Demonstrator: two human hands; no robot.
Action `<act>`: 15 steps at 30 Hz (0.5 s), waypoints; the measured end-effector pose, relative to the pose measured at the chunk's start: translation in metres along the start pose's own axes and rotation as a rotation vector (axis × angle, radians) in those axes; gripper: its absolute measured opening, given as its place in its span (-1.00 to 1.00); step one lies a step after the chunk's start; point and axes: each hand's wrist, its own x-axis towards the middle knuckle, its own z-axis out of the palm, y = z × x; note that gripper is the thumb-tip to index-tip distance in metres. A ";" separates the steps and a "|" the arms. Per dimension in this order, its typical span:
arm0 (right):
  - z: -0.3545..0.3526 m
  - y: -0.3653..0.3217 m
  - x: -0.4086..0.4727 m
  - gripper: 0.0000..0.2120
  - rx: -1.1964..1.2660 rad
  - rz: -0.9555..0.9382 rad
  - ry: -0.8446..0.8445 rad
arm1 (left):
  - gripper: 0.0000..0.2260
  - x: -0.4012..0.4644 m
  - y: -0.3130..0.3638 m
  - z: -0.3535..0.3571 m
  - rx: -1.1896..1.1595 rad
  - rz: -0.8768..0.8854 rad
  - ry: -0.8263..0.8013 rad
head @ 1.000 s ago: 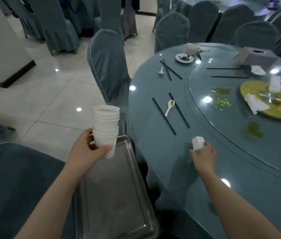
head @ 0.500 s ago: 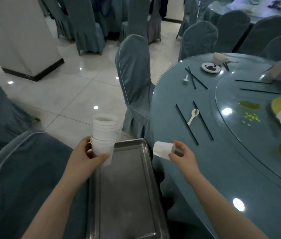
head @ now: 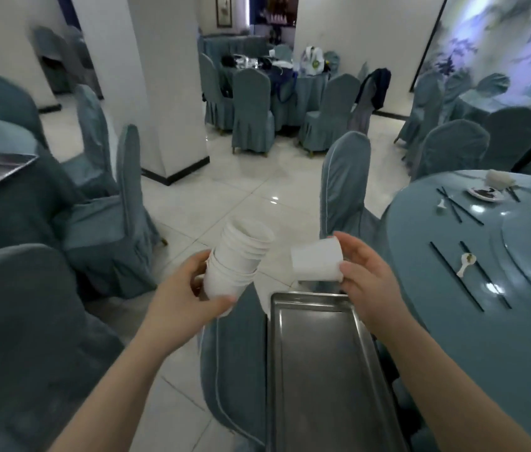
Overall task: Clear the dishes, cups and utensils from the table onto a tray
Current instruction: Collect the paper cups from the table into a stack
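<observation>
Left hand grip: fingers and thumb curled round the base of a tilted stack of white plastic cups, mouth leaning up and to the right. Right hand grip: thumb and fingertips pinch a single white plastic cup lying on its side, its closed base pointing left toward the stack. The two are near, not touching. Both are held in the air just beyond the far end of a rectangular stainless steel tray, which sits on a blue-covered chair. To the right, the round blue glass-topped surface carries black chopsticks, a small white spoon between them, a second small spoon, more chopsticks and a small white saucer with dark residue.
</observation>
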 end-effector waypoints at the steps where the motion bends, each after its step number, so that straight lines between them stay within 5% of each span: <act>1: 0.025 -0.008 -0.003 -0.57 0.050 -0.011 -0.004 | -0.40 -0.005 -0.004 -0.022 0.023 0.015 0.002; 6: 0.137 -0.042 -0.011 -0.61 0.142 -0.092 -0.107 | -0.40 -0.028 -0.025 -0.112 0.201 0.028 0.059; 15: 0.281 -0.053 0.018 -0.56 -0.181 -0.144 -0.431 | -0.35 -0.045 -0.069 -0.219 0.450 0.000 0.228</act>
